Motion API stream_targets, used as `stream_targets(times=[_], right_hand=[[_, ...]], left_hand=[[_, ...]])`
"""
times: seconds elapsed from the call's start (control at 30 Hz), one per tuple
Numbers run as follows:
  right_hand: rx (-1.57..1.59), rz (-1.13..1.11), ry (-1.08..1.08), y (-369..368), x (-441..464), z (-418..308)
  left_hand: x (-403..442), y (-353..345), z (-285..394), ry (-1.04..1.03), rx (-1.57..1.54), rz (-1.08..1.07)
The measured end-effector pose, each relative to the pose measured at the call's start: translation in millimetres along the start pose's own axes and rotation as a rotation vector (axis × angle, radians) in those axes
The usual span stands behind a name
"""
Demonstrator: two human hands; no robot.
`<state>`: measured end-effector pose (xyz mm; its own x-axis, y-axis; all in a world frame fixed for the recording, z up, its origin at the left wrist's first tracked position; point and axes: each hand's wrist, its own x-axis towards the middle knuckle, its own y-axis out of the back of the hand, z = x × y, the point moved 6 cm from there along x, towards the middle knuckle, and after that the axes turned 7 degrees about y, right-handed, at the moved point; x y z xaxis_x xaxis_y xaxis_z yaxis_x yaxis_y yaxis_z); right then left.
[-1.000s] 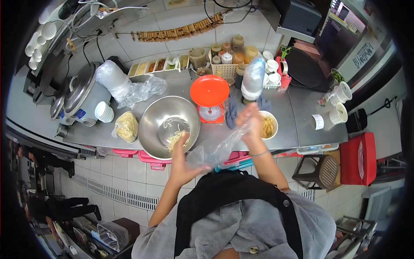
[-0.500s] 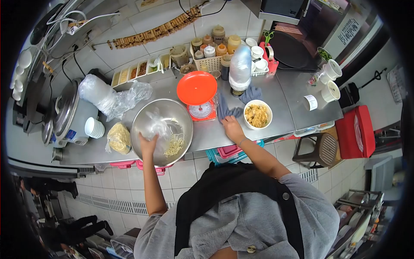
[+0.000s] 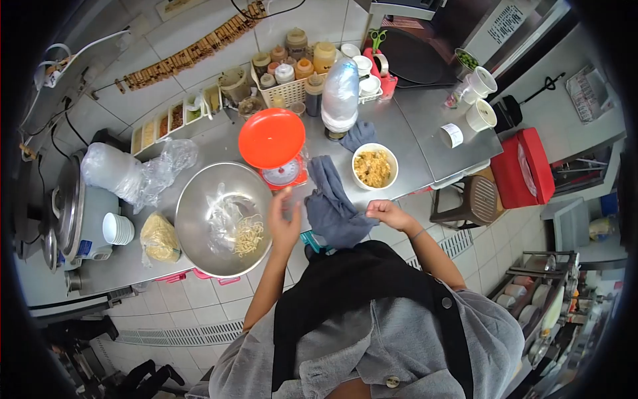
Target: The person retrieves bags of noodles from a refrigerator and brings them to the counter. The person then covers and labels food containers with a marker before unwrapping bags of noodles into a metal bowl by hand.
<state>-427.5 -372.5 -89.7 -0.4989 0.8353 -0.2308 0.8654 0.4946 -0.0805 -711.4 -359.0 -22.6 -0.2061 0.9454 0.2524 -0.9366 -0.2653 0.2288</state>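
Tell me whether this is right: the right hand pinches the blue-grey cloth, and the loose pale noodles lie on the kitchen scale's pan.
Wrong place for the loose pale noodles: the head view shows them in the steel mixing bowl. The right hand does pinch the blue-grey cloth.

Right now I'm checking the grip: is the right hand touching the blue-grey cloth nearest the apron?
Touching. In the head view, the right hand meets the edge of that blue-grey cloth at thumb and fingertips, with no gap showing.
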Motion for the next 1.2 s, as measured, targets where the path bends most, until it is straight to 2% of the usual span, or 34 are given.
stream_targets(times=[0.13, 0.17, 0.2, 0.3, 0.33, 0.4, 0.43, 0.5, 0.53, 0.6, 0.63, 0.77, 0.87, 0.9, 0.93, 0.97, 1.0, 1.07, 1.1, 1.17, 1.2], right_hand=[[-0.022, -0.006, -0.024, 30.8, -14.8, -15.5], [0.090, -0.015, -0.053, 32.6, -19.1, -22.2], [0.201, -0.027, -0.083, 35.5, -22.4, -30.7], [0.162, -0.201, -0.080, 89.7, -35.8, -56.8], [0.135, 0.019, -0.053, 115.5, -40.2, -66.3], [0.293, 0.017, 0.145, 150.2, -34.7, -104.8], [0.282, -0.019, 0.130, 163.2, -28.4, -112.8], [0.574, 0.173, 0.192, 192.3, -17.9, -124.9], [0.569, 0.141, 0.170, 188.5, -12.5, -136.3], [0.648, 0.342, 0.076, 183.1, -5.4, -155.8], [0.643, 0.372, 0.027, 186.4, -2.9, -158.2], [0.755, 0.184, -0.024, 204.9, 22.5, -143.4], [0.789, 0.219, 0.004, 228.0, 66.2, -84.9], [0.390, 0.283, 0.253, 247.2, 86.1, -64.4], [-0.013, 0.338, 0.501, 242.4, 87.2, -82.4], [0.001, 0.345, 0.558, 238.9, 85.5, -87.1], [0.009, 0.333, 0.563, 237.0, 89.1, -90.9], [0.442, 0.088, 0.494, 222.5, 100.9, -93.5], [0.448, 0.087, 0.496, 217.6, 106.0, -93.8], [0.402, 0.089, 0.237, 198.4, 122.7, -76.7], [0.406, 0.094, 0.245, 192.5, 128.6, -72.1]], left_hand=[[4.4, -90.6, -13.7, 0.151, -0.181, -0.134], [7.4, -112.5, -19.8, 0.215, -0.239, -0.178], [12.8, -126.8, -20.8, 0.226, -0.242, -0.157], [26.5, -157.3, -22.5, 0.266, -0.080, -0.115], [26.9, -162.6, -27.3, 0.277, -0.079, -0.083], [25.7, -173.4, -35.9, 0.289, -0.016, -0.074], [23.6, -178.5, -39.5, 0.336, -0.048, -0.054], [23.3, -181.8, -41.7, 0.296, -0.001, 0.006], [24.6, -181.9, -40.6, 0.238, 0.054, 0.027], [27.4, -177.6, -41.1, 0.277, 0.094, 0.062], [30.2, -174.7, -41.0, 0.302, 0.126, 0.063], [43.6, -155.2, -37.9, 0.295, 0.262, 0.072], [53.3, -145.5, -43.0, 0.291, 0.326, 0.083], [57.0, -145.2, -47.4, 0.273, 0.285, 0.060], [61.0, -144.0, -47.7, 0.252, 0.244, 0.035], [64.8, -145.0, -52.0, 0.302, 0.221, -0.002], [68.6, -144.7, -53.0, 0.301, 0.230, 0.010], [72.8, -154.2, -61.6, 0.393, 0.098, -0.071], [73.4, -160.2, -65.5, 0.453, 0.074, -0.120], [75.7, -172.6, -78.5, 0.450, -0.023, -0.137], [79.0, -178.9, -81.9, 0.446, -0.126, -0.154]])
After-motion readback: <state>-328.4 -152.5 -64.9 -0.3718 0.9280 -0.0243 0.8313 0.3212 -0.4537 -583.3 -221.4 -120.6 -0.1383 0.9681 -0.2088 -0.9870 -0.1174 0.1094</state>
